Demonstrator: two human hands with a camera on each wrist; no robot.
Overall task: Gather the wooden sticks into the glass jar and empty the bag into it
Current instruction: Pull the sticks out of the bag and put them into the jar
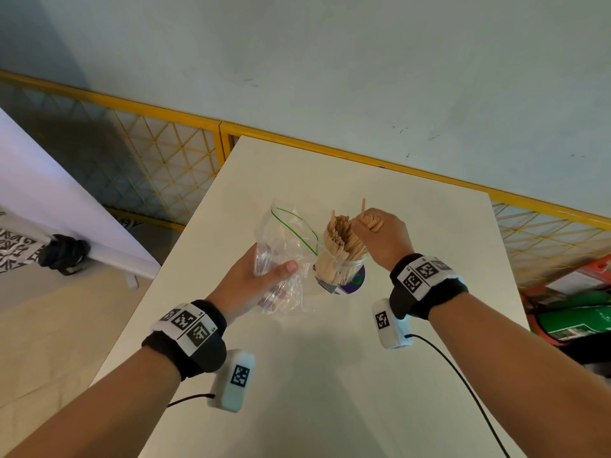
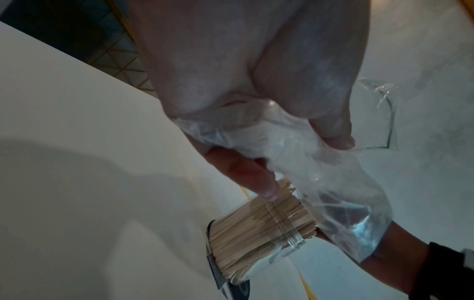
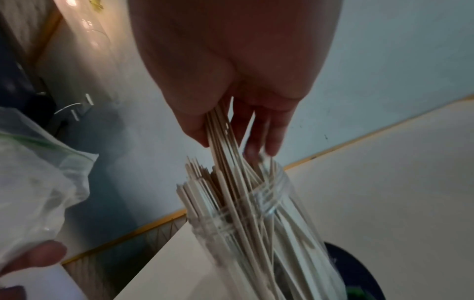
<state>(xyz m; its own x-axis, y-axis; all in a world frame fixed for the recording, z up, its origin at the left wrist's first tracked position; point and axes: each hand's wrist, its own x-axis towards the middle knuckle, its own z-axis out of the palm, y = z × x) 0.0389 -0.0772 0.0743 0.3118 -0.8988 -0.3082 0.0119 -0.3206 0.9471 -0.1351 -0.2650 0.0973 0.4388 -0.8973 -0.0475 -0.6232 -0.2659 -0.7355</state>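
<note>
Clear glass jar (image 1: 340,271) upright on white rectangular tabletop (image 1: 330,375), on a dark purple round mat (image 1: 358,280), packed with pale flat wooden sticks (image 1: 337,241) fanning out above the rim. Right hand (image 1: 383,238) directly above the jar mouth, fingers curled round a bundle of those sticks, lower ends already down among the rest. Left hand (image 1: 254,277) just left of the jar, thumb and fingers pinching a crumpled transparent zip bag (image 1: 284,246), green-edged mouth open and raised toward the jar. Black wrist bands with printed square markers (image 1: 190,325) on both forearms.
</note>
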